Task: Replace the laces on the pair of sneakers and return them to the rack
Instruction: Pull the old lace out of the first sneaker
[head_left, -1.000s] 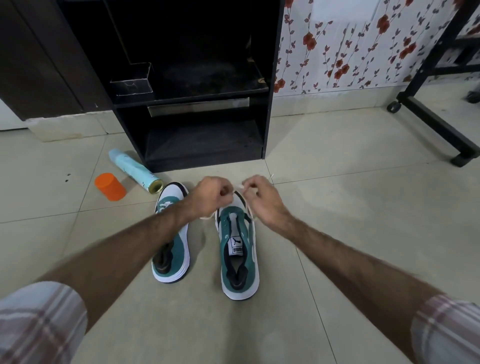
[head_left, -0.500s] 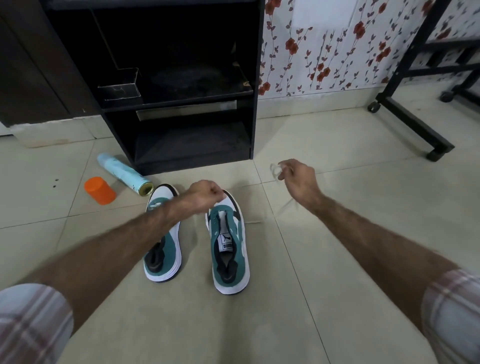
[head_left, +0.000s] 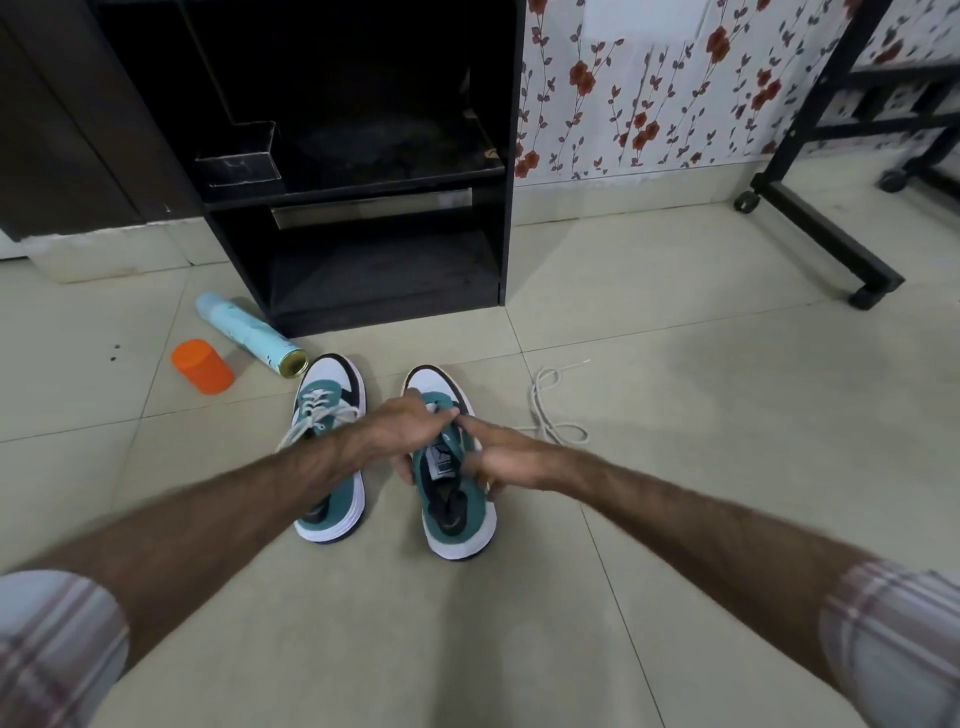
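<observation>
Two teal-and-white sneakers stand side by side on the tiled floor (head_left: 675, 519), toes pointing away toward the black rack (head_left: 384, 260) at the far wall. The left sneaker (head_left: 332, 467) is laced, its white lace ends trailing over the near-left side. The right sneaker (head_left: 454, 499) shows no lace across its tongue, and a loose white lace (head_left: 550, 410) lies in a loop on the floor just to its right, touching no hand. The left hand (head_left: 405, 431) reaches across to the right sneaker with its fingers lying over the front of the upper and the thumb curled down the shoe's left side, so it appears to grip the shoe. The right hand (head_left: 498, 457) rests on the shoe's right side with the forefinger stretched toward the eyelets; it is blurred, and whether its other fingers grip the shoe's side cannot be told. To the far left an orange cup (head_left: 202, 366) and a pale blue spray can (head_left: 249, 332) lie on the floor near the rack. By my reading the step in hand is the relacing of the right sneaker, with its old lace out. The next move calls for a replacement lace, none of which is visible here unless the loose one serves, fed through the front eyelets.
</observation>
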